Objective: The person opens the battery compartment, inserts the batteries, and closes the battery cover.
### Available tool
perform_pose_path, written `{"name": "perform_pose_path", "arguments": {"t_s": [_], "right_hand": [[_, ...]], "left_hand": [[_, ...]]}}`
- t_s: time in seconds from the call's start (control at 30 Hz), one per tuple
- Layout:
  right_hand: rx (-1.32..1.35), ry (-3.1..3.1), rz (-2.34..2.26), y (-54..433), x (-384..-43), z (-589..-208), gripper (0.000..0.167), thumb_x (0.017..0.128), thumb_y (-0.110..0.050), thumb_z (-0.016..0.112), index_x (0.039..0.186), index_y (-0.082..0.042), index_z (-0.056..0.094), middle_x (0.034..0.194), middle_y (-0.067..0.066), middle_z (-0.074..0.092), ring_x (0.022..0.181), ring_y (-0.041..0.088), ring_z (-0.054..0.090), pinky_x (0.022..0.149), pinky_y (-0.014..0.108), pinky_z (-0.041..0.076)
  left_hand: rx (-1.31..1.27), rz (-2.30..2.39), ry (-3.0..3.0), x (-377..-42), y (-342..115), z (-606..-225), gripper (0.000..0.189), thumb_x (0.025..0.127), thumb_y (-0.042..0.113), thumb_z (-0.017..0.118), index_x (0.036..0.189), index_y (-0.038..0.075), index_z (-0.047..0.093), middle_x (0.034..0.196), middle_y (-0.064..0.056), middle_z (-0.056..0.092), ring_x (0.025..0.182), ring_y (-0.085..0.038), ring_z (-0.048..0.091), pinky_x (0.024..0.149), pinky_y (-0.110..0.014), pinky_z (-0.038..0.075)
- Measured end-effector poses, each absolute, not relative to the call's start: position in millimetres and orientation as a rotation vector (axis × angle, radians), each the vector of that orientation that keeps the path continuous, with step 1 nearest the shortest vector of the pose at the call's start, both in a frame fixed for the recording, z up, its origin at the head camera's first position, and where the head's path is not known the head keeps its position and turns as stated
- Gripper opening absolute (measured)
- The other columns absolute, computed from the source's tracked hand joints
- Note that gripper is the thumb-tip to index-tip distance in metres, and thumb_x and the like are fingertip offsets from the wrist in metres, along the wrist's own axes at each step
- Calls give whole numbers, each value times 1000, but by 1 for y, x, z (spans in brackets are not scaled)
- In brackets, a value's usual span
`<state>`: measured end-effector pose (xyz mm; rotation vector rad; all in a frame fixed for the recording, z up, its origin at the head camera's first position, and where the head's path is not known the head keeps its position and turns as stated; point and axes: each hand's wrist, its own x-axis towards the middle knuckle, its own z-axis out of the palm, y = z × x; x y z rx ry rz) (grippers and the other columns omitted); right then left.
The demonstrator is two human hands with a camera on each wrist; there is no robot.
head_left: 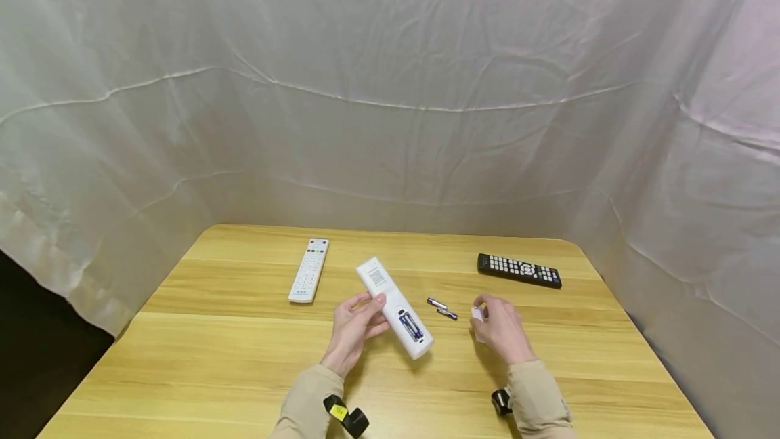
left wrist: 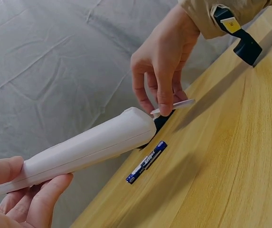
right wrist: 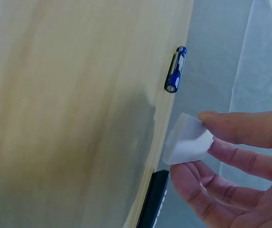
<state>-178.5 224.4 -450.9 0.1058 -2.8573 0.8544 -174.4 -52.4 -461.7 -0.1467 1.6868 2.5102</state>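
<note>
Lt-grey fabric sheet (head_left: 390, 39), w/ horiz. creases, hangs approx. 9 thru 12 to 3 o'clock round wood-grain tbl (head_left: 201, 358) w/ rounded far corners. Dark area (head_left: 42, 364) at 8 o'clock; faint pinkish tint on sheet, approx. 2 o'clock.

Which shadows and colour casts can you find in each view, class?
Head: warm yellow table, soft shadow by the right hand; left wrist: long dark shadows slanting across the tabletop; right wrist: paler wood, bluish cast, a broad shadow left of the cover.
</note>
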Motion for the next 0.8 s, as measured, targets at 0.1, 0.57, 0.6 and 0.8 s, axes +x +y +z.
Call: {"name": "perform_pose_path", "arguments": {"t_s": [0.1,0.57,0.6,0.8], "right_hand": [[114,-2847,864,219,-178,-449,27,81,-2,74,107,2,67,88,13,69,76,21,63,66,35,60],[327,-2695,916,191,-174,-445,31,79,2,78,108,0,67,91,14,70,73,15,65,60,16,57],[343,-2685,927,189,-174,-445,31,79,3,78,108,0,67,91,13,70,73,14,65,60,15,57],[419,-2636,945,181,-170,-444,33,79,3,79,109,-1,67,91,11,70,74,13,64,63,19,59]], "left_hand": [[-129,2520,1678,-175,-52,-462,51,96,11,68,136,-13,47,101,-17,77,76,-12,74,76,-30,67],[-126,2544,1645,-176,-50,-463,47,92,5,70,130,-13,50,101,-18,77,76,-14,75,77,-30,67],[-114,2548,1646,-176,-50,-464,47,92,5,70,130,-14,50,100,-17,77,76,-14,75,77,-30,67],[-107,2553,1645,-175,-50,-465,45,91,3,71,128,-14,51,100,-17,77,76,-14,75,76,-30,67]]}}
